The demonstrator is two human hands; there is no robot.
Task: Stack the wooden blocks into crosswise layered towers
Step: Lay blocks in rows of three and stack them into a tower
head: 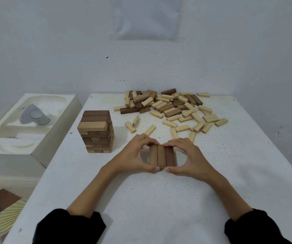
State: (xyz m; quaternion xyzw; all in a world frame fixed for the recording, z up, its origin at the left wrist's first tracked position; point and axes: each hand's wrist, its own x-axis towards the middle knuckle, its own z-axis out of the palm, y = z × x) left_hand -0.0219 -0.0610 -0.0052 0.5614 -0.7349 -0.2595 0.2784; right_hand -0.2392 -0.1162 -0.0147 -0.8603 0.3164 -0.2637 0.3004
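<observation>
Here, left hand (133, 155), right hand (191, 158) pinch brown blocks (161, 156); box (9, 161) holds white object (33, 117).

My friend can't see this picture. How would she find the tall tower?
Start at the white table. Near its left edge stands the tower. It alone rises in crossed layers; the pile at the back lies loose.
</observation>
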